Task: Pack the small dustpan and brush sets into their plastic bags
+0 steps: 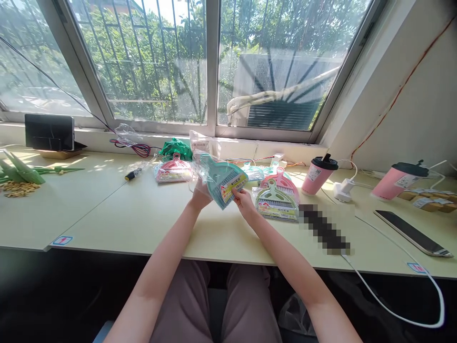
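Observation:
Both hands hold a teal dustpan-and-brush set with a yellow label, tilted above the table, clear plastic around it. My left hand is closed on its left side, partly hidden behind the plastic. At its lower right edge, my right hand pinches it beside the label. A clear plastic bag rises from the upper left of the set. On the table to the right lie a green set and a pink set, overlapping. Another pink set in plastic lies to the left.
Two pink cups with black lids stand at the right, near a white plug and a phone. A white cable hangs over the front edge. At the left are a tablet, green leaves and a screwdriver.

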Tool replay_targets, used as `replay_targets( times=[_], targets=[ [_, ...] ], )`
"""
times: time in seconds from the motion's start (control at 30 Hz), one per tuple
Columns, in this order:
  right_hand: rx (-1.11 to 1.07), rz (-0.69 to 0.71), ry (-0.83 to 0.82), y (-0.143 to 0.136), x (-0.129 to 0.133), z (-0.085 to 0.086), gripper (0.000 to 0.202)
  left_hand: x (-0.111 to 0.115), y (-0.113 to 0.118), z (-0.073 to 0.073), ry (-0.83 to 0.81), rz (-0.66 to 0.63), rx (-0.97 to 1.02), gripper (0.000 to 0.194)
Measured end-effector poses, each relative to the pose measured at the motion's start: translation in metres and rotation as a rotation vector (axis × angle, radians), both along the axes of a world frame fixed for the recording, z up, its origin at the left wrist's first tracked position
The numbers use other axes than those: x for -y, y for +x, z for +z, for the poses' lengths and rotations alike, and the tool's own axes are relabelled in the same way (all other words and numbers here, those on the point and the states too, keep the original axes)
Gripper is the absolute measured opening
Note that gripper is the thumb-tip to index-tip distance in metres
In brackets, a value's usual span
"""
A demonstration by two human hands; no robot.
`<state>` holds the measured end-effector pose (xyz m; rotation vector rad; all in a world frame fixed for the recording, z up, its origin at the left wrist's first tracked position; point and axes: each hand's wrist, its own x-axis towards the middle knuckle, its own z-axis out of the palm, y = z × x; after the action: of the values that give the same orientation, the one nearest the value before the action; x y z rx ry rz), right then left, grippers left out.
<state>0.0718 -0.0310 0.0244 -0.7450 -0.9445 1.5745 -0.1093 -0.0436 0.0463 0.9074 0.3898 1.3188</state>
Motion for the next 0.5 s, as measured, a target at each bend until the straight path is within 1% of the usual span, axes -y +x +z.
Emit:
replay_targets(
  times=[0.1, 0.2, 0.23, 0.33, 0.43, 0.5],
  targets=[
    [0.028, 0.021, 0.037, 0.004, -0.001, 0.006, 0.038, -0.002, 0.007, -0.001, -0.086, -0.056, 0.02, 0.076],
    [0.053, 0.056, 0.088, 0.01, 0.0, 0.015, 0.045, -0.001, 0.013, 0.003, -0.075, -0.07, 0.023, 0.07],
    [0.063, 0.071, 0.097, 0.011, 0.001, 0.017, 0.046, 0.001, 0.013, 0.005, -0.06, -0.056, 0.021, 0.068],
    [0.101, 0.132, 0.108, 0.012, 0.004, 0.021, 0.048, 0.006, 0.01, 0.012, -0.023, 0.039, 0.029, 0.067],
    [0.136, 0.182, 0.099, 0.009, 0.006, 0.018, 0.05, 0.011, 0.006, 0.018, -0.036, 0.144, 0.053, 0.065],
    [0.148, 0.204, 0.101, 0.006, 0.008, 0.015, 0.051, 0.013, 0.006, 0.019, -0.057, 0.187, 0.06, 0.063]
  ],
)
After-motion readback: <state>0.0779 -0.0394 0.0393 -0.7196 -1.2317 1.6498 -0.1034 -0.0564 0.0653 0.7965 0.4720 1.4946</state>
